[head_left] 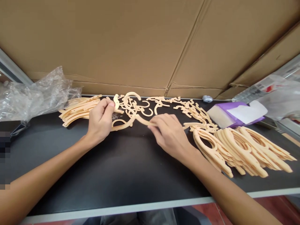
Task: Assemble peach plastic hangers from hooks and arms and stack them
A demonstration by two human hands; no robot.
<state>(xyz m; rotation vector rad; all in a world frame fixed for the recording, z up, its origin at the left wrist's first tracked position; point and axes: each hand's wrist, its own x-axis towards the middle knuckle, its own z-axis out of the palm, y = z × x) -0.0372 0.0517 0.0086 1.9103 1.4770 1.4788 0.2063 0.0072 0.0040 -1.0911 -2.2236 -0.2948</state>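
Note:
My left hand (100, 120) pinches a small pale-orange plastic piece (116, 100) between thumb and fingers, above the black table (112, 168). My right hand (170, 134) lies with fingers closed on the end of a long curved pale-orange plastic strip (131, 122) that runs between both hands. Behind the hands lies a scatter of small curved offcuts (138, 106). A stack of curved strips (78, 109) sits beside my left hand. A fanned pile of looped plastic parts (243, 150) lies to the right of my right hand.
A cardboard wall (140, 43) stands at the table's back. Crumpled clear plastic wrap (35, 93) lies at the back left. A purple and white sponge-like block (234, 114) and a plastic bag (278, 93) sit at the back right, a small round object (207, 98) near them.

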